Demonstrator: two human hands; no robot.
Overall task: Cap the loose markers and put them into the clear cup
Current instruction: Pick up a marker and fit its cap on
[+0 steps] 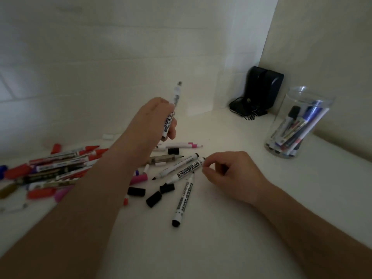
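The left hand (155,119) is raised above the counter (231,228), fingers curled round the barrel of an uncapped whiteboard marker (172,109) that stands nearly upright with its dark tip pointing up and away, probably so the nib stays off the surface and is ready to take a cap. The forearm stretches forward from the lower left, crossing over the heap of red, purple and blue markers (54,170) lying at the left.

The right hand (227,174) sits low, just over the counter, wrist resting or nearly so, with thumb and forefinger brought together at the end of a black whiteboard marker (187,170) lying flat; whether they already pinch that end or a small cap I cannot tell. Three loose black caps (136,191) lie just beside the scattered black markers, near enough for either hand, and a fourth sits farther back by a pink pen (181,146).

The clear cup (298,125) stands well apart at the right, near the wall, already holding several capped markers leaning inside. A dark device (263,89) with a cord sits in the corner behind it
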